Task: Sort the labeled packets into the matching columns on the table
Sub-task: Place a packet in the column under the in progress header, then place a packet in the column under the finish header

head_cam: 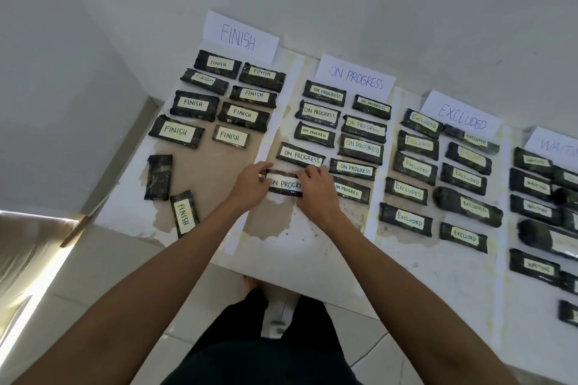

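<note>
Both hands hold one dark packet labelled ON PROGRESS (285, 183) at the near end of the ON PROGRESS column. My left hand (250, 182) grips its left end, and my right hand (316, 189) covers its right end. Above it lie several more ON PROGRESS packets (301, 157) under the ON PROGRESS sign (356, 77). At the near left, a FINISH packet (184, 213) lies turned lengthwise, and beside it lies a dark packet with no label showing (159, 176). Several FINISH packets (230, 136) sit under the FINISH sign (239, 37).
Rows of EXCLUDED packets (409, 190) fill the column under the EXCLUDED sign (462, 116). WAITING packets (535, 209) run off the right edge. White paper strips (372, 197) divide the columns on the white table (300, 255). A wall closes the far side.
</note>
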A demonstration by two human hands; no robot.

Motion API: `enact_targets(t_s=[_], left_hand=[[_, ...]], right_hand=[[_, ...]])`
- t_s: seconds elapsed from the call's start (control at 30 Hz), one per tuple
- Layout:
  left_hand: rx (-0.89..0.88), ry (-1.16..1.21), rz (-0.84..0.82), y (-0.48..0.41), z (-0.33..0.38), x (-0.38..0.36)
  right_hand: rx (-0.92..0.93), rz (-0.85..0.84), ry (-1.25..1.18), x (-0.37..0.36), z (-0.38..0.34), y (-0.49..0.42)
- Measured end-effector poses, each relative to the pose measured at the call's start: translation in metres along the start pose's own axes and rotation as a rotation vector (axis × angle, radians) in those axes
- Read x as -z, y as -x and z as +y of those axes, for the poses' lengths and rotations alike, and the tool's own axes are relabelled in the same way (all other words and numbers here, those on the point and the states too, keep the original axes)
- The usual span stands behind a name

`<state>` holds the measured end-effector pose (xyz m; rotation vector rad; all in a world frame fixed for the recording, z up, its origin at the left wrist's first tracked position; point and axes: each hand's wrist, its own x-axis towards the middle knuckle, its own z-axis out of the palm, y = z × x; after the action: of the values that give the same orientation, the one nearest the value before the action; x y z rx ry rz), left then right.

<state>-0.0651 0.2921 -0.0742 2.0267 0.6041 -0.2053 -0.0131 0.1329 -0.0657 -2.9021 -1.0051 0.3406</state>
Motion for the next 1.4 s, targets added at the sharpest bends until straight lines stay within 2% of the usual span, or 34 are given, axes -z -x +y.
enact_targets(t_s=[0.13, 0.27, 0.43, 0.5, 0.57, 0.63, 0.73, 0.77, 0.83, 0.93, 1.03, 1.13, 1.23, 1.4], left_hand=[[0.028, 0.000, -0.066, -0.008, -0.006, -0.005], [-0.040, -0.053, -0.072, 0.001, -0.016, -0.001], [-0.145, -0.173, -0.029, 0.027, -0.032, 0.024], [-0.140, -0.238, 0.049, 0.039, -0.044, 0.039], [-0.029, -0.279, 0.183, 0.055, -0.055, 0.052], [0.172, -0.309, 0.289, 0.069, -0.065, 0.062], [0.318, -0.303, 0.330, 0.078, -0.079, 0.073], [0.287, -0.366, 0.337, 0.078, -0.087, 0.077], [0.081, -0.589, 0.299, 0.076, -0.105, 0.083], [-0.244, -0.863, 0.102, 0.071, -0.127, 0.096], [-0.426, -1.037, -0.059, 0.062, -0.134, 0.113], [-0.522, -1.140, -0.163, 0.053, -0.131, 0.125], [-0.590, -1.139, -0.234, 0.045, -0.126, 0.129], [-0.591, -1.043, -0.212, 0.037, -0.121, 0.127]], right_hand=[[-0.101, -0.116, -0.027, -0.012, 0.007, -0.017], [-0.178, -0.153, -0.080, -0.016, 0.007, -0.018], [-0.145, -0.102, -0.085, -0.006, -0.011, -0.011], [-0.089, -0.100, -0.112, -0.001, -0.024, -0.008], [-0.029, -0.077, -0.149, 0.001, -0.040, -0.006], [0.022, -0.061, -0.186, 0.003, -0.058, -0.006], [0.096, -0.129, -0.221, 0.003, -0.085, -0.008], [0.118, -0.159, -0.241, 0.002, -0.093, -0.009], [0.151, -0.200, -0.269, 0.000, -0.106, -0.011], [0.177, -0.243, -0.276, -0.004, -0.122, -0.016], [0.199, -0.266, -0.266, -0.008, -0.130, -0.019], [0.208, -0.272, -0.267, -0.012, -0.131, -0.021], [0.197, -0.248, -0.297, -0.014, -0.130, -0.025], [0.157, -0.142, -0.389, -0.006, -0.122, -0.035]])
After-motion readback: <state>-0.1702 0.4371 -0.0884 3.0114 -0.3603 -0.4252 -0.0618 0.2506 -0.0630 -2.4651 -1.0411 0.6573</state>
